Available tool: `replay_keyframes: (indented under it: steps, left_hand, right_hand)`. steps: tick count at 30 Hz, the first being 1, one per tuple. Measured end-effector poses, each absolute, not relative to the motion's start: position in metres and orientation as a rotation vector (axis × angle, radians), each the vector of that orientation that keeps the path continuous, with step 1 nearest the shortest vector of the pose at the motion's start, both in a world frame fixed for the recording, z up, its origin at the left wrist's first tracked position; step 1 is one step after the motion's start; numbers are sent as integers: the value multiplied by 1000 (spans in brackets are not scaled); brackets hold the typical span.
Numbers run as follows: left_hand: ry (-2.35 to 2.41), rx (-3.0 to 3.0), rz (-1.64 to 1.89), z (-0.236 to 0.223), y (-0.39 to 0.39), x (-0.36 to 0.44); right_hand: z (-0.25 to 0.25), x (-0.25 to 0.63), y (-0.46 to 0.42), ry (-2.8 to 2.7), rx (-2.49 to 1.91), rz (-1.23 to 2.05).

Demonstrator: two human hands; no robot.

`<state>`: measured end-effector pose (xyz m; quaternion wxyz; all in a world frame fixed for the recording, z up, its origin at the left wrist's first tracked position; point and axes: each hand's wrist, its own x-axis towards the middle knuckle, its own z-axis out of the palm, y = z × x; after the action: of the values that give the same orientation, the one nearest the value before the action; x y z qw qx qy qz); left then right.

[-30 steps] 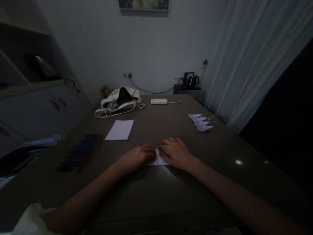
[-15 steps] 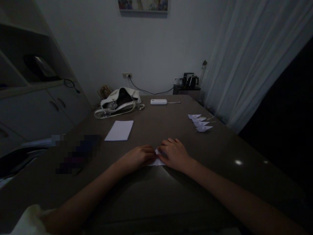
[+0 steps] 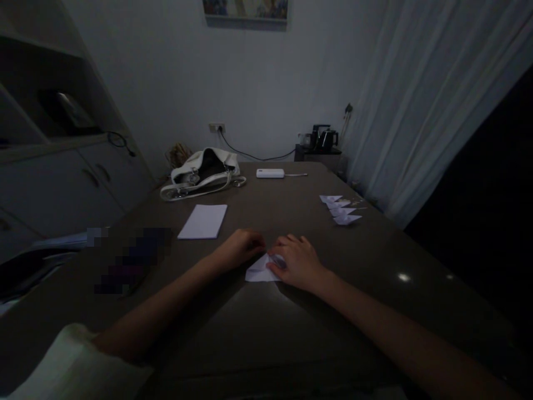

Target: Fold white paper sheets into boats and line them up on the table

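A small white sheet of folded paper (image 3: 259, 270), roughly triangular, lies on the dark table in front of me. My right hand (image 3: 297, 261) grips its right side, thumb over the front and fingers at the back edge. The fingers of my left hand (image 3: 242, 247) are curled together at the paper's top corner, and its fingertips are partly hidden. Off to the right stand several folded white paper boats (image 3: 347, 220) in a row. A stack of white paper (image 3: 203, 221) lies flat beyond my left hand.
A white handbag (image 3: 204, 172) sits at the far left of the table (image 3: 266, 333). Near the far edge lies a white power bank (image 3: 270, 173) with a short cable. A black kettle (image 3: 327, 140) stands beyond the table. A blurred-out dark object (image 3: 137, 258) is at the left.
My left hand has moved up and away from the paper's left side to its top corner, uncovering the left half. The right hand has stayed almost in place.
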<state>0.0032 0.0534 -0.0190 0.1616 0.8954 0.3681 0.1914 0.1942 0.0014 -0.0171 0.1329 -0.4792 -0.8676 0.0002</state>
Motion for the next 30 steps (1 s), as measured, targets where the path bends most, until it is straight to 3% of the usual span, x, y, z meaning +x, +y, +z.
replay_keyframes:
  steps: [13, 30]
  left_hand:
    - [788, 2908, 406, -21, 64, 5]
    - [815, 2831, 334, -14, 42, -16]
  right_hand:
    - [-16, 194, 1, -2507, -1418, 29]
    - [-19, 195, 1, -2489, -1389, 14]
